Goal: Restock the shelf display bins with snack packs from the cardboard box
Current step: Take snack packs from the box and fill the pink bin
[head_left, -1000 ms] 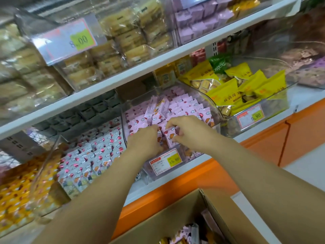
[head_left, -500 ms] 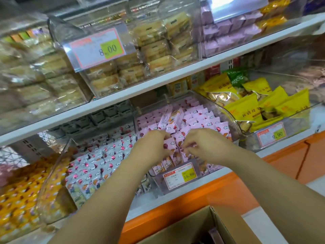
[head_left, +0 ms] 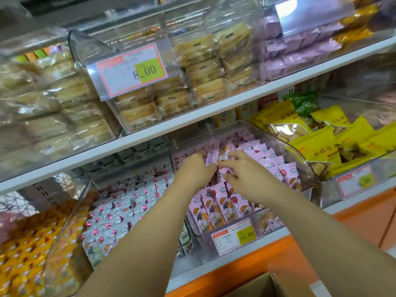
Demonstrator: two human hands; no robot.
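While I work in the middle bin (head_left: 301, 156), my left hand (head_left: 194, 168) is curled round an upright pink pack (head_left: 212, 154). My right hand (head_left: 246, 174), at its 3 o'clock, pinches another from the rows of packs (head_left: 270, 159) that stand on edge here. So the goods are in the bin and in my hands. The box (head_left: 263, 286) shows only a corner at 6 o'clock, and I cannot see inside it.

These packs look light, in thin glossy film that I expect to be slippery and to crinkle. Whatever is inside is probably soft enough to crush. I would take each by its flat sides near the middle, not by the sealed ends, and slide it in upright without squeezing.

- The tag (head_left: 234, 235) on the bin front, at 6 o'clock, reads 15.80.
- The upper tag (head_left: 130, 70), at 11 o'clock, reads 8.00.
- The right tag (head_left: 355, 183), at 3 o'clock, is too blurred to read fully.
- A green bag (head_left: 302, 103) at 1 o'clock shows "gee".
- The yellow bags (head_left: 317, 144) below it carry characters I cannot read.
- The packs show a cartoon figure and a red balloon.
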